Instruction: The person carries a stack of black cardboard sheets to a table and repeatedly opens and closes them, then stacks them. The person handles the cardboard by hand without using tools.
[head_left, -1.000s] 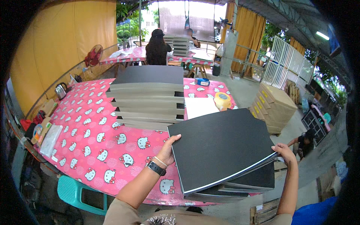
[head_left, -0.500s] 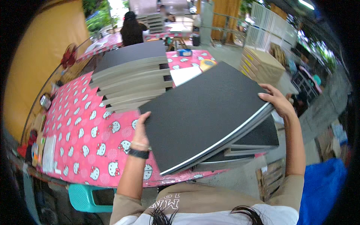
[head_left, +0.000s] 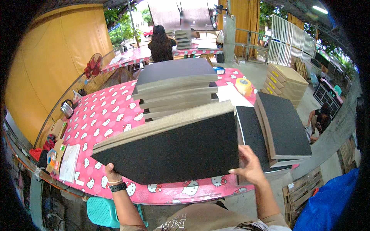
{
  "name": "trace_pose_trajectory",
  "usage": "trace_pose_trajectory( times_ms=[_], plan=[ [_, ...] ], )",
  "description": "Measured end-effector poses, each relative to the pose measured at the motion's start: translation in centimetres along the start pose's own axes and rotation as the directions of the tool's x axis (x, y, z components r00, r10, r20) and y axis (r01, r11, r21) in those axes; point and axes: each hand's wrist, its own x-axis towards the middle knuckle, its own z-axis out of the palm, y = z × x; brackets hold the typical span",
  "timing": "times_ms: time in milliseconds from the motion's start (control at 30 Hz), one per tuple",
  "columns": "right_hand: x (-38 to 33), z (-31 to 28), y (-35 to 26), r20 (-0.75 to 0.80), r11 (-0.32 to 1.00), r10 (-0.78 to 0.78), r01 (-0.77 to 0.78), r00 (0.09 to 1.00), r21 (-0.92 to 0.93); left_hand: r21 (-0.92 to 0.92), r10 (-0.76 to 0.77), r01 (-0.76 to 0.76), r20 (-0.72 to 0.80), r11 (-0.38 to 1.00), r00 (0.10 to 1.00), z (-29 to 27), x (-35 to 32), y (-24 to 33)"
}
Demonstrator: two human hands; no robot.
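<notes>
A thick bundle of large black boards (head_left: 173, 150) is held up over the near part of the table, its black face tilted toward me and its pale layered edge at the top. My left hand (head_left: 113, 174) grips the lower left corner with the thumb on the black face. Around the right end, my right hand (head_left: 249, 165) is closed, thumb likewise on the face; its other fingers are partly hidden. Behind the bundle rises a tall stack of similar boards (head_left: 175, 71), in offset layers. At the right lie more black boards (head_left: 285, 123), piled askew.
A pink patterned cloth covers the table (head_left: 96, 115). White paper (head_left: 231, 95) and a yellow tape roll (head_left: 243, 86) lie beyond the boards. A kettle (head_left: 67, 109) stands far left, a teal stool (head_left: 102, 211) below. One person (head_left: 161, 44) stands behind; another (head_left: 320, 117) crouches right.
The bundle has swung left and tipped up, so its black face now leans toward me. Both hands moved left and lower with it. The right-hand pile has come into fuller view.
</notes>
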Motion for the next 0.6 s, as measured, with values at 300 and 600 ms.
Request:
trace_pose_trajectory(
  times_ms=[300, 600],
  plan=[
    [1.1, 11.5, 12.0, 0.140, 0.956, 0.228, -0.249, 0.964, 0.158, 0.422, -0.206, 0.231, -0.105, 0.877, 0.973, -6.6, -1.7, -0.7],
    [4.6, 10.7, 6.5, -0.042, 0.804, 0.088, -0.046, 0.995, 0.593, 0.352, -0.117, 0.134, -0.068, 0.926, 0.991, -5.6, -1.0, -2.0]
  ],
)
